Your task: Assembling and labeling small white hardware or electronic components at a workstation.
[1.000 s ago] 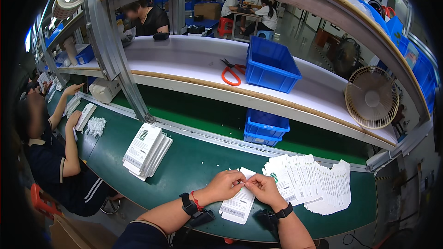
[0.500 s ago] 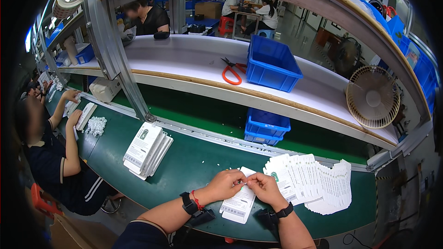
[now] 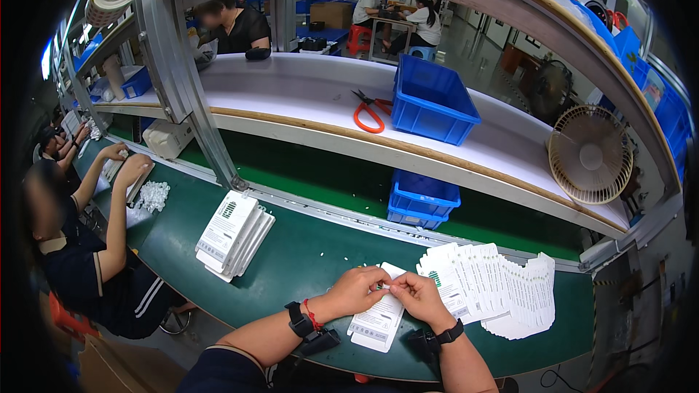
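A white printed flat package (image 3: pixel 376 320) lies on the green bench in front of me, with a second one partly showing under its edge. Over its upper part, my left hand (image 3: pixel 358 289) and my right hand (image 3: pixel 419 297) meet, both closed in a pinch, fingertips almost touching. Whatever is between the fingertips is too small to make out. Just right of my right hand spreads a fan of overlapping white printed packages (image 3: pixel 502 287). Further left stands a stack of similar white packages (image 3: pixel 233 236).
Behind the bench runs a white shelf with red-handled cutters (image 3: pixel 370 115), a blue bin (image 3: pixel 437 102) and a fan (image 3: pixel 590 154). More blue bins (image 3: pixel 424 200) sit below it. At the left, a co-worker (image 3: pixel 87 240) works beside a pile of small whitish pieces (image 3: pixel 153 196).
My hands stay pinched at nearly the same spot over the package. The co-worker at the left has raised one hand over the packages there.
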Demonstrator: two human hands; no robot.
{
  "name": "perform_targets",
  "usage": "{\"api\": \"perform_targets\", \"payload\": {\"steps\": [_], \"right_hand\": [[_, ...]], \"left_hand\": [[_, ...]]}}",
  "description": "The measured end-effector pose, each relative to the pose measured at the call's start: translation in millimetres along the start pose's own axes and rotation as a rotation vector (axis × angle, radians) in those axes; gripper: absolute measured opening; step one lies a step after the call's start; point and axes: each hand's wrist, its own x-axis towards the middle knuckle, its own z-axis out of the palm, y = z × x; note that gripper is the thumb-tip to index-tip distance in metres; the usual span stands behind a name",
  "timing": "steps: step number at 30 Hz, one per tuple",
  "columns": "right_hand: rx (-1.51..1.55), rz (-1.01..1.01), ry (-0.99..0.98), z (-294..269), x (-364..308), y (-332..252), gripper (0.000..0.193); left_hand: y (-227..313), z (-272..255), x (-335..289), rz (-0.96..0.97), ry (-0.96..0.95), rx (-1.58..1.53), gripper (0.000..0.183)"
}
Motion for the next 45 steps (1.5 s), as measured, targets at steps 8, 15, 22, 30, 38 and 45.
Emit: {"api": "perform_targets", "payload": {"steps": [8,15,22,30,38,45], "right_hand": [[0.021,0.02,0.006,-0.1,0.4,3.0,0.012],[0.003,0.015,-0.002,-0.3,0.2,2.3,0.013],[0.043,0.014,0.002,1.2,-0.5,4.1,0.013],[0.039,0.007,0.007,0.7,1.2,3.3,0.011],[0.015,-0.002,0.017,0.9,0.3,2.7,0.008],[0.028,0.02,0.006,0.9,-0.1,0.6,0.009]], "left_hand": [[1.5,-1.0,0.5,-0.015,-0.012,-0.001,0.016],[1.2,-1.0,0.4,-0.027,-0.011,-0.017,0.012],[2.1,-0.4,0.2,-0.026,0.0,-0.043,0.009],[0.8,-0.1,0.3,-0.009,0.012,-0.019,0.009],[0.4,-0.6,-0.8,0.004,-0.008,-0.004,0.013],[0.3,-0.3,-0.8,0.013,0.005,-0.008,0.011]]}}
